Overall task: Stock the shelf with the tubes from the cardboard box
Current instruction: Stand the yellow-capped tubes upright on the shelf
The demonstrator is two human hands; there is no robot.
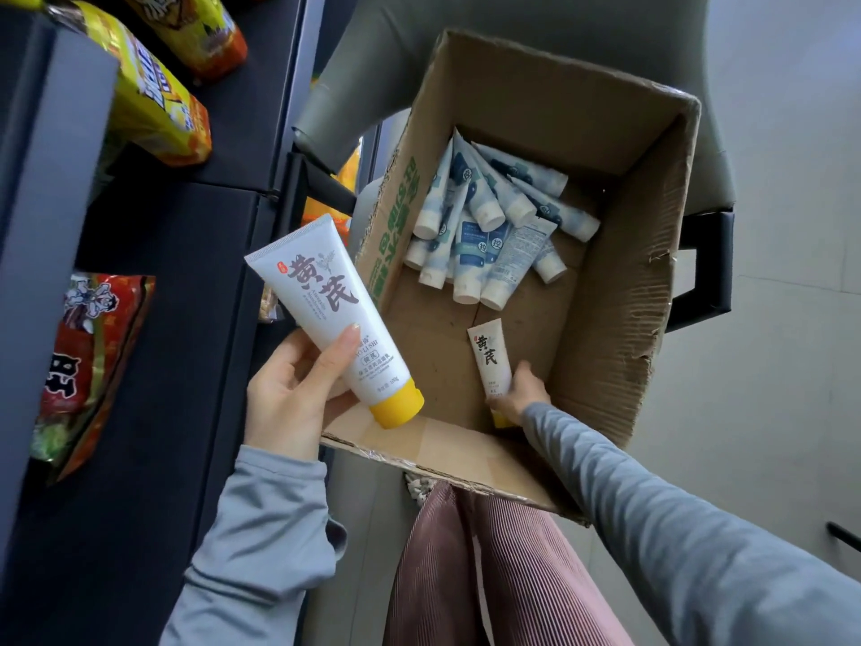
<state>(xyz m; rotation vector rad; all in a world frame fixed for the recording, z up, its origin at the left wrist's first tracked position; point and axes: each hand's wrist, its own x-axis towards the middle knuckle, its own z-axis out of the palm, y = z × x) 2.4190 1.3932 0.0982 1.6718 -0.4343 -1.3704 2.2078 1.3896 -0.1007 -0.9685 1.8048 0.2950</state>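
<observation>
Head: left hand (289,394) grips raised tube (326,310), right hand (519,396) boxed tube (487,354).

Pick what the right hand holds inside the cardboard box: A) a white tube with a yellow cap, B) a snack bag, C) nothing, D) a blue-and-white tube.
A: the right hand curls round the yellow-capped end of a white tube; the blue-and-white tubes lie untouched farther back in the cardboard box.
</observation>
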